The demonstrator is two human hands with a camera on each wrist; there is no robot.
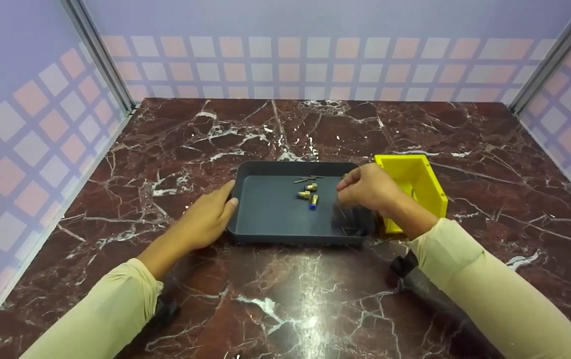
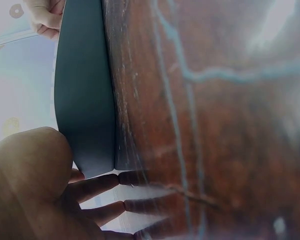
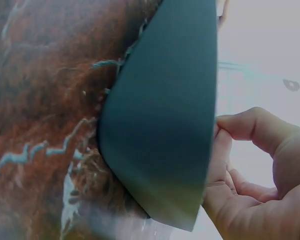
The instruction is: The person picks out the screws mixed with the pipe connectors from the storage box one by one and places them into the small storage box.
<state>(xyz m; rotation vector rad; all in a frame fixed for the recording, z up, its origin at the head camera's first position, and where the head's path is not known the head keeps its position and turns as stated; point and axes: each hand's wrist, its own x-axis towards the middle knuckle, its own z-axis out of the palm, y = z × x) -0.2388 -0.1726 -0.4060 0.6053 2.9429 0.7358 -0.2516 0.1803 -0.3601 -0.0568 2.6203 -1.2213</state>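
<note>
A dark grey tray [image 1: 275, 207] lies on the marbled table. In its right half are several brass push-in air fittings [image 1: 314, 201], one with a blue collar, and thin metal pins [image 1: 308, 179] that look like blind rivets. My left hand [image 1: 206, 219] rests against the tray's left end, fingers extended low along the wall in the left wrist view. Over the tray's right end is my right hand [image 1: 371, 188], thumb and forefinger tips together. A dark blurred streak shows below them; I cannot tell whether they hold anything. In the right wrist view the tray wall [image 3: 160, 115] partly hides the fingertips.
Just right of the tray stands a yellow bin [image 1: 435, 192], partly covered by my right hand and forearm, with something small inside. Patterned panels [image 1: 310, 65] enclose the table at the back and both sides. Dark wrist straps show under both sleeves.
</note>
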